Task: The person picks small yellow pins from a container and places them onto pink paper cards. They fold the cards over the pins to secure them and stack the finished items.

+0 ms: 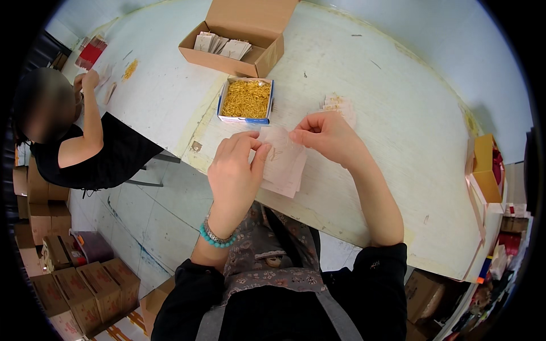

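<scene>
Pale pink paper sheets (pixel 282 170) are pinched by fingers of left hand (pixel 234 166) and right hand (pixel 330 137) (for steadiness, I'd guess), small gold slivers (pixel 245 100) boxed within reach

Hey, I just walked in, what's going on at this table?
A person's left hand holds pale papers at the table's edge, while the right hand pinches at their upper right side. Beyond them sits a small box of gold-coloured pieces, with an open cardboard box of pale cards behind it. At left, a co-worker sits with hands raised.
</scene>
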`<state>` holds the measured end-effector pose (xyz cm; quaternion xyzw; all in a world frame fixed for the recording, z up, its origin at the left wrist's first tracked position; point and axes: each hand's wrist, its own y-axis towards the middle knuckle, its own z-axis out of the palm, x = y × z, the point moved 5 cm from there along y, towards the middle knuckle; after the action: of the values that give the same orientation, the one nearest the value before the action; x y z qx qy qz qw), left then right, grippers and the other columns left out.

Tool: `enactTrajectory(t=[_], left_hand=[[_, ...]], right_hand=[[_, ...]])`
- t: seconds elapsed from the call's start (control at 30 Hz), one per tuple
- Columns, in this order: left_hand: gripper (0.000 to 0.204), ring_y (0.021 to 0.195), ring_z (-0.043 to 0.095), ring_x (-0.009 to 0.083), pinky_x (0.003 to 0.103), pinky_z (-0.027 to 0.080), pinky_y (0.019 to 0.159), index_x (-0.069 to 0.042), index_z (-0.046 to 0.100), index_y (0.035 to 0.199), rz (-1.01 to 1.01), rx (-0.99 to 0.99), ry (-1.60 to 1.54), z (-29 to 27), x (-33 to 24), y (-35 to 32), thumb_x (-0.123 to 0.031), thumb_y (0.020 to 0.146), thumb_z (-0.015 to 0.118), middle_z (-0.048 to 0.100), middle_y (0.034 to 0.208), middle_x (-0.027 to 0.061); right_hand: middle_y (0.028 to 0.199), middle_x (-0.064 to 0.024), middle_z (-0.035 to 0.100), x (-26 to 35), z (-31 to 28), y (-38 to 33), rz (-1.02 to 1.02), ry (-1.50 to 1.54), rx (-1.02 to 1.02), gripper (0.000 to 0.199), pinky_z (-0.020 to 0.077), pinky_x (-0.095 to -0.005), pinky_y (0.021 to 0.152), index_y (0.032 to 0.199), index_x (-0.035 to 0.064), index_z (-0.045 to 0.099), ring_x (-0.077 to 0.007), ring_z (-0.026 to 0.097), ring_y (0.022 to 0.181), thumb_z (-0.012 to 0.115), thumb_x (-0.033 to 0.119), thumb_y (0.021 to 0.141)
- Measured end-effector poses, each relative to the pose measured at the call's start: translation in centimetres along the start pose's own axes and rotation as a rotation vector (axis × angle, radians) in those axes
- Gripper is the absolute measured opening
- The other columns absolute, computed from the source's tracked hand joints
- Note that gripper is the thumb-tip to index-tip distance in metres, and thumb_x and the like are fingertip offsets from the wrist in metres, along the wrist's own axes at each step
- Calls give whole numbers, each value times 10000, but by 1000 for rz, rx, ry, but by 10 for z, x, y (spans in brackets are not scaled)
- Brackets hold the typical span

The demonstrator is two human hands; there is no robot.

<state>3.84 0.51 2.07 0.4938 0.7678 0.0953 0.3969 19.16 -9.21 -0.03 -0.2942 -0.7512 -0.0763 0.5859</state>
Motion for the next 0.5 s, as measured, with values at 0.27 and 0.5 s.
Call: enactTrajectory(t=[0.27, 0.5], left_hand=[[119, 608, 576, 184, 272, 460, 528, -18, 623, 769, -133, -23, -160, -7, -3, -2, -92, 760, 717, 641, 800, 62], [103, 559, 503, 73, 210, 422, 518, 17, 643, 821, -210, -27, -278, -8, -4, -4, -64, 793, 702, 649, 806, 58]], right_hand=[[660, -44, 614, 2, 0, 0, 18, -13, 9, 258, 438, -259, 561, 760, -25, 667, -96, 536, 613, 700, 230, 775], [664, -44, 614, -3, 5, 3, 9, 18, 34, 256, 439, -259, 569, 767, -24, 669, -100, 537, 619, 701, 230, 774]])
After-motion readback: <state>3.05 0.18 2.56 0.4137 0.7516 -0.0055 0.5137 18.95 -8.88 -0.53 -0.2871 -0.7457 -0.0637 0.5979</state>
